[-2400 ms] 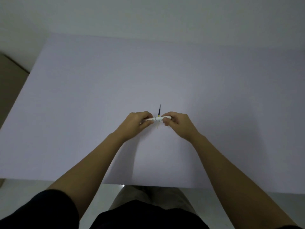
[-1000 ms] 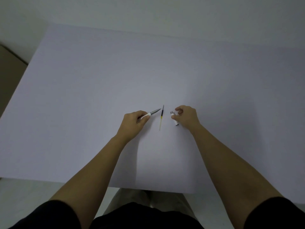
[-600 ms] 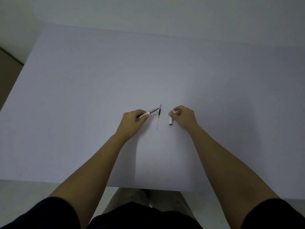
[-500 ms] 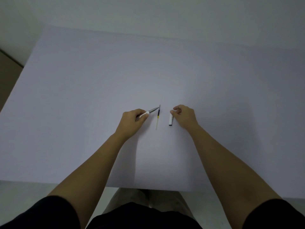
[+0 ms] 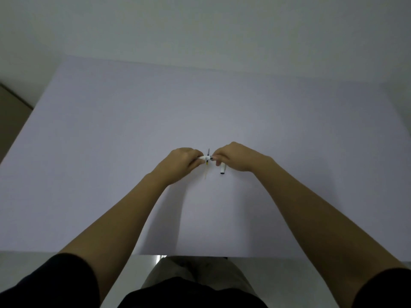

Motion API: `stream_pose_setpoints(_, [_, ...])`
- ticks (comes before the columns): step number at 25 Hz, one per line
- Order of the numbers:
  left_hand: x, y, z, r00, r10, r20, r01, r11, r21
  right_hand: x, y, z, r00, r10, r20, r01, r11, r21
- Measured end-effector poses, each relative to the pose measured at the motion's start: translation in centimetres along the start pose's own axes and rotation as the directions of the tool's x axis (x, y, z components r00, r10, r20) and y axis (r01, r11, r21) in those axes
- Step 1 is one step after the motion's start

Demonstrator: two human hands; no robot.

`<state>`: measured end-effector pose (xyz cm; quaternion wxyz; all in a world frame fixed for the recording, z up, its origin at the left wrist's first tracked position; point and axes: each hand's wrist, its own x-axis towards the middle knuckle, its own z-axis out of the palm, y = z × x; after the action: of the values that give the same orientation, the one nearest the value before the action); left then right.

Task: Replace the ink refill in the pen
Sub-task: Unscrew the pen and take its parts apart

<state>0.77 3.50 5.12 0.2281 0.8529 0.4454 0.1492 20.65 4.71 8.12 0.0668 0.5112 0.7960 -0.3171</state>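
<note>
My left hand (image 5: 180,163) grips the white pen body (image 5: 204,157), held level just above the table. My right hand (image 5: 235,156) has come in from the right and pinches the pen's front end, so the two hands meet at the pen. A thin ink refill (image 5: 206,173), dark at its far end and yellowish near me, lies on the table under the pen, pointing away from me. A short white pen piece (image 5: 222,169) lies on the table just below my right hand's fingers, free of them.
The work surface is a wide pale table (image 5: 133,130) with its near edge close to my body. A white wall stands beyond the far edge. A brownish floor or furniture strip (image 5: 11,121) shows at the left.
My right hand has let go of the short white piece, which now lies on the table, and moved left to pinch the front of the pen. My left hand brought the pen over the refill.
</note>
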Motion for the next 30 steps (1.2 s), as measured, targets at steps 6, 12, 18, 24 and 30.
stream_pose_setpoints(6, [0.3,0.1,-0.1,0.998,-0.036,0.048,0.040,0.996,-0.082,-0.3,-0.1,0.5,0.954,-0.080,-0.289,0.044,0.990,-0.131])
stream_pose_setpoints(12, [-0.1,0.2,-0.6,0.997,0.025,0.069,-0.021,0.999,-0.050,-1.3,0.2,0.7,0.983,-0.021,-0.183,0.028,0.999,0.035])
stream_pose_setpoints(18, [-0.2,0.6,-0.6,0.999,0.038,0.033,-0.037,0.999,-0.038,-1.8,0.1,0.5,0.960,-0.024,-0.279,0.049,0.995,0.083])
stream_pose_setpoints(24, [-0.6,1.0,-0.7,0.998,0.057,-0.001,-0.057,0.998,-0.036,-2.4,-0.1,0.2,0.948,-0.035,-0.316,0.059,0.996,0.067])
stream_pose_setpoints(30, [-0.6,1.3,-0.9,0.997,0.073,-0.026,-0.074,0.997,-0.020,-2.3,-0.1,-0.3,0.969,-0.005,-0.247,0.020,0.998,0.057])
